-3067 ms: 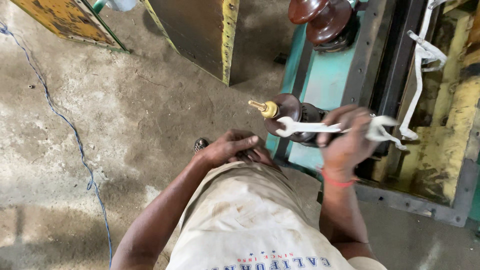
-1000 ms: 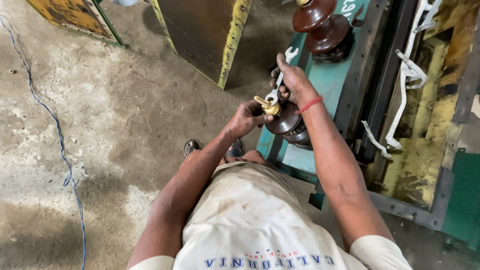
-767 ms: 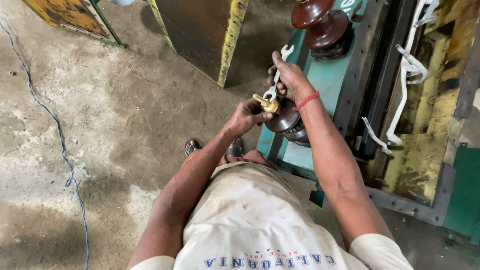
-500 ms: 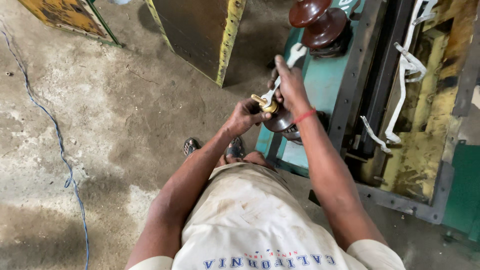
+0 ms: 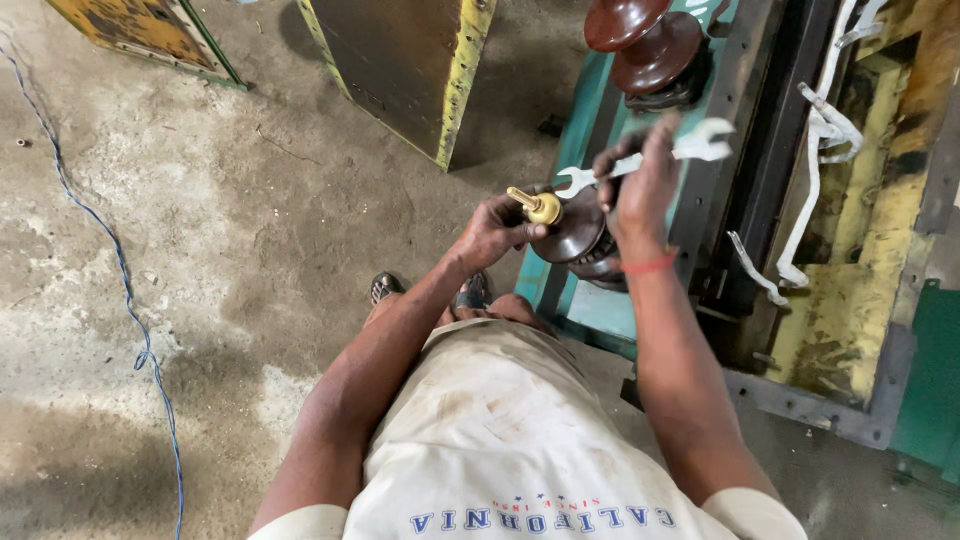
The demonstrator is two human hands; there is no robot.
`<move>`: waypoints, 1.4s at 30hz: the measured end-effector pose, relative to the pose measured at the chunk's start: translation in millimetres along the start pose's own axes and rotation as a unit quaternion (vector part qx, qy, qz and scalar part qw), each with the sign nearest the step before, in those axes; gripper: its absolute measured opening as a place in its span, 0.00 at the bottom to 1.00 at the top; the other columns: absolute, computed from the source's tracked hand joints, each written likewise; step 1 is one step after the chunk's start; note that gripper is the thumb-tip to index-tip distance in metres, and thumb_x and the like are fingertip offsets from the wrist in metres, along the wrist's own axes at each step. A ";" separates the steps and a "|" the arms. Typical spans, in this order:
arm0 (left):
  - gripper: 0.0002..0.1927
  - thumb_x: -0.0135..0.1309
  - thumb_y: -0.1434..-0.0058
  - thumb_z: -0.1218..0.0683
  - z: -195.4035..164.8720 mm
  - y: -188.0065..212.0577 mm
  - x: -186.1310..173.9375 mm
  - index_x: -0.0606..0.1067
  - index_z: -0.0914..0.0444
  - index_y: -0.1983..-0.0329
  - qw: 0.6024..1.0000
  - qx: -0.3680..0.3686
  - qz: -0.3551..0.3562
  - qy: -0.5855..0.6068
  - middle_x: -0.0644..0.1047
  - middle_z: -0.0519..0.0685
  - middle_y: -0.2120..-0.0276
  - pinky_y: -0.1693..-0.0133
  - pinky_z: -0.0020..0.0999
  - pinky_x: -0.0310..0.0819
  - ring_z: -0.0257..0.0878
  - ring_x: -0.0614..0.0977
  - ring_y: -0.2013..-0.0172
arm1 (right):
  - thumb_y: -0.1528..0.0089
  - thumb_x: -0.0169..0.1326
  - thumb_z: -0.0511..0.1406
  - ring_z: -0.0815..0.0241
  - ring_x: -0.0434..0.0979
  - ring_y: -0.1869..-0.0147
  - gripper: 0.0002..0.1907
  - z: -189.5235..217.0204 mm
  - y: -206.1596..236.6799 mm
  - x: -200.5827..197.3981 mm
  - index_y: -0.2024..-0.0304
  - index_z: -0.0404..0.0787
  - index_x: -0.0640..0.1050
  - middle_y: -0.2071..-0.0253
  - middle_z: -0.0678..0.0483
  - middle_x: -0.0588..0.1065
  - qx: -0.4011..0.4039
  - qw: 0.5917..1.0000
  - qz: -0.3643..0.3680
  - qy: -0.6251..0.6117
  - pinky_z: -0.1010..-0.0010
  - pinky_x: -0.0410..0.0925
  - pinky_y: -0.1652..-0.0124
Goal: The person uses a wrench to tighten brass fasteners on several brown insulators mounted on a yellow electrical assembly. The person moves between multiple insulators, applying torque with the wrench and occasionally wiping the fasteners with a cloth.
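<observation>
My right hand [image 5: 640, 185] grips a silver double-ended spanner [image 5: 700, 145] by its shaft; the tool lies nearly level, one jaw left near the brass terminal [image 5: 540, 206], the other jaw right. My left hand [image 5: 495, 228] rests against the near brown ceramic bushing [image 5: 578, 238], fingers touching the brass terminal at its top. The bushing stands on a teal metal housing [image 5: 560, 290]. A second brown bushing [image 5: 645, 45] stands farther back on the same housing.
A dark metal cabinet with a yellow edge [image 5: 420, 70] stands on the concrete floor behind. A blue wire [image 5: 110, 260] trails down the left. White cloth strips [image 5: 820, 140] hang over the dark frame and yellow interior at right. My sandalled feet [image 5: 385, 288] show below.
My right hand has swung the spanner from pointing up and away to lying almost level, and lifted it off the brass terminal. My left hand stays on the bushing.
</observation>
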State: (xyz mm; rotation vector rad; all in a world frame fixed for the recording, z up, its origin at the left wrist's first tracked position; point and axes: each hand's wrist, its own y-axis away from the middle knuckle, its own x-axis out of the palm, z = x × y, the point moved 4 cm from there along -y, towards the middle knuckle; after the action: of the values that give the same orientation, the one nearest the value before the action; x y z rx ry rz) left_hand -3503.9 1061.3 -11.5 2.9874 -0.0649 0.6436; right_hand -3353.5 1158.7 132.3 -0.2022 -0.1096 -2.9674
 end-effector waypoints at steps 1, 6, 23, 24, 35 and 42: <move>0.26 0.68 0.41 0.54 -1.9 0.0 0.4 0.76 0.66 0.41 1.000 0.006 -0.002 -0.006 0.81 0.43 0.61 0.67 0.28 0.74 0.28 0.78 0.66 | 0.31 0.38 0.62 0.66 0.66 0.84 0.32 -8.9 -17.9 8.4 0.69 0.43 0.71 0.78 0.51 0.73 0.078 0.996 0.032 0.030 0.75 0.55 0.85; 0.24 0.68 0.42 0.53 -3.7 -0.2 0.3 0.77 0.65 0.45 1.000 -0.010 -0.013 -0.021 0.82 0.43 0.63 0.68 0.28 0.73 0.29 0.78 0.67 | 0.37 0.44 0.67 0.67 0.61 0.88 0.35 -43.9 -52.4 22.3 0.70 0.43 0.71 0.80 0.51 0.74 0.217 0.966 0.113 0.082 0.76 0.52 0.87; 0.28 0.68 0.41 0.57 -0.3 -0.2 3.2 0.75 0.64 0.37 0.999 0.044 0.010 0.023 0.82 0.42 0.56 0.63 0.25 0.74 0.26 0.79 0.60 | 0.24 0.36 0.56 0.45 0.76 0.55 0.33 -6.6 110.5 46.5 0.54 0.32 0.72 0.57 0.39 0.74 -0.353 0.817 0.441 0.116 0.60 0.68 0.54; 0.29 0.68 0.42 0.57 -0.6 0.3 3.3 0.75 0.63 0.37 0.999 0.030 0.005 0.012 0.82 0.42 0.58 0.65 0.26 0.73 0.27 0.78 0.63 | 0.25 0.37 0.58 0.55 0.71 0.68 0.32 -4.7 85.7 29.7 0.60 0.36 0.70 0.66 0.44 0.74 -0.262 0.930 0.246 0.081 0.68 0.65 0.66; 0.23 0.69 0.42 0.53 -5.2 1.3 1.1 0.78 0.66 0.46 0.998 -0.010 -0.023 -0.054 0.82 0.45 0.62 0.66 0.28 0.74 0.29 0.78 0.66 | 0.32 0.40 0.64 0.66 0.60 0.87 0.32 -38.8 -32.4 27.2 0.69 0.44 0.71 0.79 0.51 0.73 0.234 0.963 0.124 0.046 0.75 0.52 0.86; 0.23 0.67 0.41 0.55 14.6 -5.6 -6.6 0.77 0.65 0.44 1.000 0.012 -0.003 -0.002 0.83 0.44 0.59 0.63 0.28 0.75 0.28 0.79 0.63 | 0.24 0.37 0.56 0.67 0.70 0.69 0.31 -22.0 86.8 42.9 0.61 0.37 0.71 0.65 0.51 0.74 -0.175 0.952 0.151 0.200 0.74 0.65 0.67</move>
State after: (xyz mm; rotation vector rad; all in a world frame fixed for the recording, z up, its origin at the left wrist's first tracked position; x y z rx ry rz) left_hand -3503.6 1065.7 -27.9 3.0103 -0.0486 0.6414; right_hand -3383.6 1064.6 121.9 0.3155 0.4570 -2.6311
